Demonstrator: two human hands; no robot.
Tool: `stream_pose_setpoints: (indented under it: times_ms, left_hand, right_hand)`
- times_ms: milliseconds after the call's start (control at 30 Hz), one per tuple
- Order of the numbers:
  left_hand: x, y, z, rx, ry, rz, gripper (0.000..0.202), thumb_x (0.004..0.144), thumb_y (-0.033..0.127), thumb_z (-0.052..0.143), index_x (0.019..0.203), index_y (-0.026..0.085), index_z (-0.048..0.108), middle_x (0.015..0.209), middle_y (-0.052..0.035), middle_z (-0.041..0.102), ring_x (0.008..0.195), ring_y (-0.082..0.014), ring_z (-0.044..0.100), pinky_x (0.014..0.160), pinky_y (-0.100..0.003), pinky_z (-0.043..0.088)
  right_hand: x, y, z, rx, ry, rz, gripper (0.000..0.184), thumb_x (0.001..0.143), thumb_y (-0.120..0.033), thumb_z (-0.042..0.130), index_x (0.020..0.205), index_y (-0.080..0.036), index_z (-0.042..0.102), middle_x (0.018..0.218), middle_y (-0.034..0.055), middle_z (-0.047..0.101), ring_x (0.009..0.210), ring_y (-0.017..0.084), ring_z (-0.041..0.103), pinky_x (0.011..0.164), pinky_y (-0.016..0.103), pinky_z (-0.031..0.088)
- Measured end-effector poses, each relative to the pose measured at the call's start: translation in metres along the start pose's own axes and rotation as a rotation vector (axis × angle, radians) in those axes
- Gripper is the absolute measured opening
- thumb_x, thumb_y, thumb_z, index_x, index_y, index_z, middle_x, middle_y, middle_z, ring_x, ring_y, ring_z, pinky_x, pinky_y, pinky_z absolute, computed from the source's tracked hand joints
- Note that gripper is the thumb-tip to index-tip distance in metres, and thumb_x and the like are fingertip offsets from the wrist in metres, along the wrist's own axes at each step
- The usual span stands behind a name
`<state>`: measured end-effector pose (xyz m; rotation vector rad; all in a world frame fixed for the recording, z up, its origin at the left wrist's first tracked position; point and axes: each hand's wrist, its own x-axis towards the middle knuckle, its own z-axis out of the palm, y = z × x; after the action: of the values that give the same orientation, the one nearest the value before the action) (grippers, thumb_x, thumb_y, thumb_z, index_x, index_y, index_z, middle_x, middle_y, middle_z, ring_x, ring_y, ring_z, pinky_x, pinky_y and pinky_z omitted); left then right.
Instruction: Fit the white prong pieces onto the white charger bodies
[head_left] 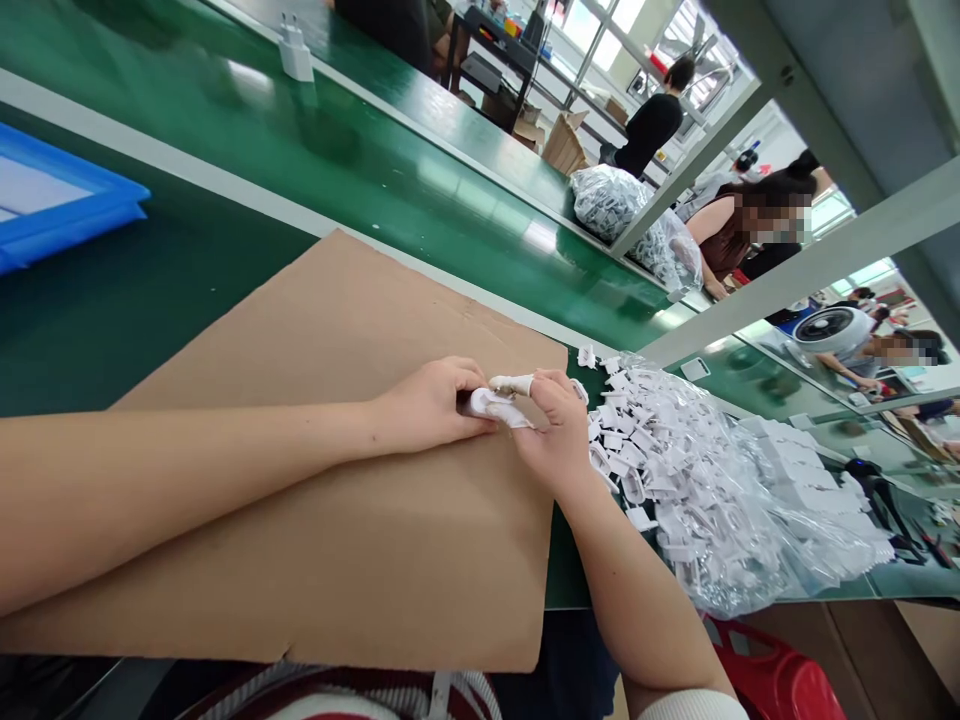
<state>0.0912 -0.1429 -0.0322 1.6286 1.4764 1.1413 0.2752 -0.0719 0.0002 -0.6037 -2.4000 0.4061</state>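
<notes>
My left hand (427, 405) and my right hand (559, 430) meet over a brown cardboard sheet (337, 500) on the green bench. Both are closed on one small white plastic part (491, 404) held between them. A white finger cot covers my right index finger, which rests on top of the part. Just right of my right hand lies a heap of several small white plastic parts (637, 440) spilling from a clear plastic bag (757, 530).
A blue tray (67, 200) sits at the far left. A white charger plug (294, 50) stands on the green conveyor (390, 170). Another clear bag of white parts (622, 205) lies farther along. Other people work in the background. A red stool (780, 680) is below right.
</notes>
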Motion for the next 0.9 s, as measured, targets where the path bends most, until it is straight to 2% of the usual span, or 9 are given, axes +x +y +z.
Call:
stream_pose_setpoints:
  times_ms: [133,300,400,600,667,700,800,833,900]
  left_hand:
    - [0.0,0.0,0.002,0.014,0.002,-0.003,0.036,0.077,0.058,0.071,0.072,0.022,0.067,0.087,-0.004,0.067,0.091,-0.0267,0.064,0.076,-0.036,0.05]
    - [0.0,0.001,0.004,0.03,0.023,-0.007,0.035,0.076,0.057,0.07,0.07,0.022,0.065,0.083,-0.0036,0.065,0.088,-0.026,0.063,0.077,-0.037,0.051]
    - [0.0,0.002,0.005,0.031,0.024,-0.01,0.037,0.076,0.059,0.069,0.071,0.023,0.064,0.084,-0.0036,0.065,0.088,-0.0259,0.063,0.076,-0.036,0.052]
    - [-0.001,-0.001,0.006,0.055,0.029,-0.004,0.037,0.078,0.059,0.069,0.074,0.022,0.066,0.084,-0.0036,0.064,0.087,-0.0258,0.064,0.074,-0.035,0.051]
    - [-0.003,-0.001,0.006,0.098,0.035,0.045,0.034,0.081,0.056,0.067,0.077,0.021,0.067,0.087,-0.0046,0.066,0.089,-0.0261,0.064,0.076,-0.036,0.051]
    - [-0.004,-0.001,0.006,0.133,0.049,0.074,0.031,0.084,0.052,0.064,0.081,0.021,0.069,0.092,-0.0052,0.068,0.09,-0.0259,0.065,0.077,-0.036,0.051]
    - [-0.009,0.0,0.004,0.269,0.139,0.17,0.025,0.087,0.033,0.056,0.102,0.022,0.073,0.114,-0.0067,0.07,0.094,-0.0244,0.067,0.081,-0.037,0.052]
    - [-0.011,0.0,0.003,0.315,0.177,0.202,0.03,0.086,0.028,0.054,0.109,0.023,0.073,0.118,-0.0069,0.069,0.095,-0.024,0.067,0.083,-0.037,0.052]
    - [-0.013,0.001,0.001,0.377,0.243,0.26,0.036,0.085,0.024,0.053,0.115,0.022,0.072,0.118,-0.0077,0.069,0.097,-0.0242,0.067,0.086,-0.037,0.053]
  right_hand:
    - [0.002,0.0,0.0,-0.053,-0.011,-0.033,0.015,0.083,-0.017,0.062,0.073,-0.027,0.056,0.073,0.0011,0.068,0.086,0.023,0.062,0.089,0.041,0.051]
    - [0.003,-0.001,0.0,-0.108,0.008,-0.077,0.018,0.074,-0.011,0.06,0.073,-0.027,0.052,0.079,0.0003,0.071,0.086,0.023,0.063,0.103,0.044,0.045]
    - [0.003,-0.001,0.0,-0.133,-0.014,-0.04,0.017,0.073,-0.011,0.06,0.074,-0.027,0.054,0.08,0.0003,0.071,0.086,0.023,0.062,0.105,0.044,0.043]
    - [0.0,0.003,0.002,-0.035,-0.016,0.082,0.018,0.079,-0.021,0.067,0.069,-0.026,0.054,0.075,0.0006,0.066,0.086,0.023,0.061,0.097,0.043,0.048]
    - [-0.001,0.001,0.004,0.029,-0.001,0.143,0.012,0.082,-0.026,0.071,0.076,-0.025,0.061,0.084,0.0023,0.07,0.092,0.023,0.063,0.097,0.043,0.05]
    - [-0.002,0.0,0.005,0.076,0.006,0.171,0.007,0.084,-0.028,0.072,0.085,-0.025,0.065,0.093,0.0036,0.072,0.097,0.024,0.064,0.098,0.043,0.05]
    - [-0.003,-0.003,0.006,0.233,0.029,0.188,0.035,0.086,-0.034,0.074,0.119,-0.025,0.064,0.119,0.0075,0.071,0.112,0.023,0.065,0.101,0.039,0.052]
    - [-0.003,-0.004,0.006,0.272,0.03,0.168,0.038,0.086,-0.034,0.074,0.121,-0.025,0.062,0.12,0.0076,0.07,0.113,0.023,0.066,0.101,0.038,0.052]
    - [-0.003,-0.005,0.005,0.301,0.036,0.116,0.031,0.088,-0.034,0.073,0.116,-0.025,0.063,0.116,0.0066,0.072,0.11,0.022,0.068,0.099,0.037,0.053]
